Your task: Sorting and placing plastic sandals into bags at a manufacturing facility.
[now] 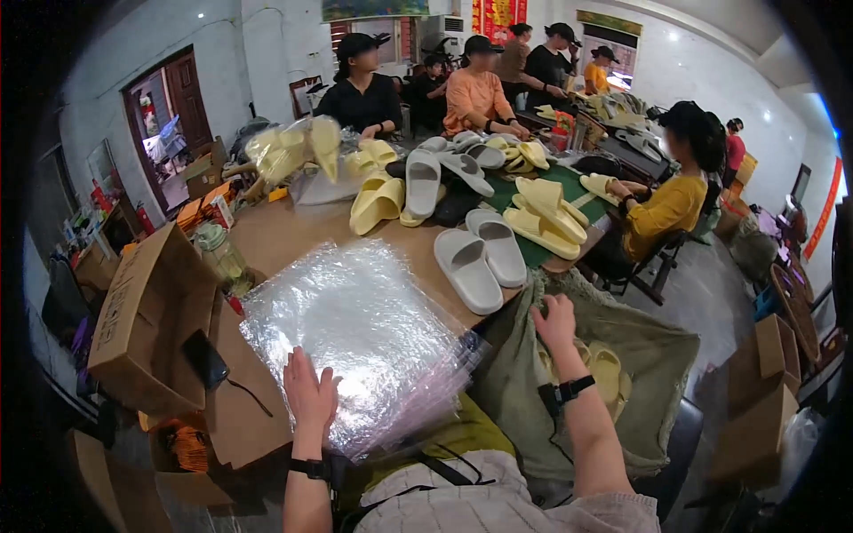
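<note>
My left hand (311, 391) lies with outstretched fingers on the left edge of a stack of shiny clear plastic bags (355, 311). Nothing is held in it. Over the rim of a grey-green cloth sack (657, 364) reaches my right hand (557, 322), fingers apart and slightly bent; I cannot tell whether they touch the cloth. Inside the sack, partly behind my right forearm, are yellow slippers (606, 371). Just beyond that hand a pair of grey slippers (466, 271) rests on the table's edge. A yellow pair (544, 218) sits behind them on a green mat.
To the left stands an open cardboard box (147, 311), with a black phone (205, 360) and cable at its flap. A glass jar (219, 253) is behind it. More slippers (422, 182) crowd the table's far side. Several people work around it, one in yellow (662, 218) at right.
</note>
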Motion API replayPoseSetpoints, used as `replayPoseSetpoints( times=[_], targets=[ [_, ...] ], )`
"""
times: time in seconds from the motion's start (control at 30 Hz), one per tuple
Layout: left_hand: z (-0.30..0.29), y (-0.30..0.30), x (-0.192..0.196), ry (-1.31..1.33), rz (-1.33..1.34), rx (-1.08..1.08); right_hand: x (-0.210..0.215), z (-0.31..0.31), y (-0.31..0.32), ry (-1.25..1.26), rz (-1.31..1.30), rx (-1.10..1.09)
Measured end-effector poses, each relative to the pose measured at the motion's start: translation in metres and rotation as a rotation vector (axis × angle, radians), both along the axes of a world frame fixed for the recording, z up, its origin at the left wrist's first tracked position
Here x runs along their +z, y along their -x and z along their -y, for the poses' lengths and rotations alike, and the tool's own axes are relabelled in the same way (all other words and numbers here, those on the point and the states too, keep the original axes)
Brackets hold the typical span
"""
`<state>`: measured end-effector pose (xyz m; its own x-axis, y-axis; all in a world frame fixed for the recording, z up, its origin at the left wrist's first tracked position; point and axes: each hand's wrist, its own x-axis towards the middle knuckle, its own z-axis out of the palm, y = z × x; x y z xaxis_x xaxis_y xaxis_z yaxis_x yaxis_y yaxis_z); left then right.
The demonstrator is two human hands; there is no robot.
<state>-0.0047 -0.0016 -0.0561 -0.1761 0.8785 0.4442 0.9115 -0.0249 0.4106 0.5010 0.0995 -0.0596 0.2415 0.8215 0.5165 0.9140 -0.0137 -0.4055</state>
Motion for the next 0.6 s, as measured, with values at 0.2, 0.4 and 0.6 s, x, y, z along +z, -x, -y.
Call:
replayPoseSetpoints(
  times=[0.2,0.4,0.6],
  targets=[
    [0.001,-0.005,0.004,0.004,0.021,0.024,0.03,-0.101,0.069,-0.05,0.135,0.158],
    [0.0,-0.011,0.01,-0.016,0.066,-0.035,-0.003,-0.118,0.079,0.09,0.267,0.084],
    [0.004,-0.005,0.006,-0.062,0.041,-0.001,0.004,-0.034,0.101,-0.006,0.269,0.183]
  ],
)
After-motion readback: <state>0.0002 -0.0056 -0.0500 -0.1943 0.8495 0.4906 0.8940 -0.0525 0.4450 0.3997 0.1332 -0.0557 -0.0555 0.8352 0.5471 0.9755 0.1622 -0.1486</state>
